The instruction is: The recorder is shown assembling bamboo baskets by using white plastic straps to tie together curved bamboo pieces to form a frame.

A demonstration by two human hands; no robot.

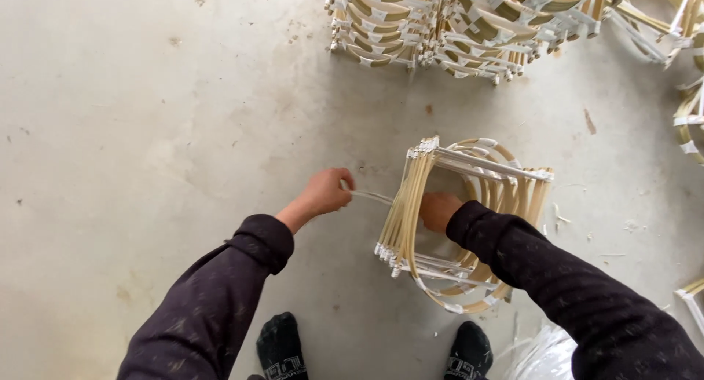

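**Binding a cane frame on the floor, strip pulled taut**

Nearest to me are my two feet in dark socks (279, 347), planted on the concrete floor (147, 116), with a bundle of loose white strips (539, 354) lying just beside my right foot.

Just ahead of my feet the cane frame (462, 222) sits on the floor between my arms. My right hand (438, 210) is pushed inside it, closed around or against the slats; the slats hide my fingers, so I cannot tell the exact grip. My left hand (326, 191) is clenched tight on a white strip (372, 197), which runs taut from my fist to the near-left side of the frame.

As I judge it, the frame is well along: the slats stand in rows, white bindings already wrap the corners and the curved hoops, and the shape holds itself. What seems left is finishing this wrap on the left side and securing the strip's end.

The frame lies on its side, its open mouth facing up-right, away from me. Its long axis runs from near-left to far-right across the floor.

Farther off, a stack of finished frames (455, 24) lines the top edge, with more frames (689, 101) at the right.
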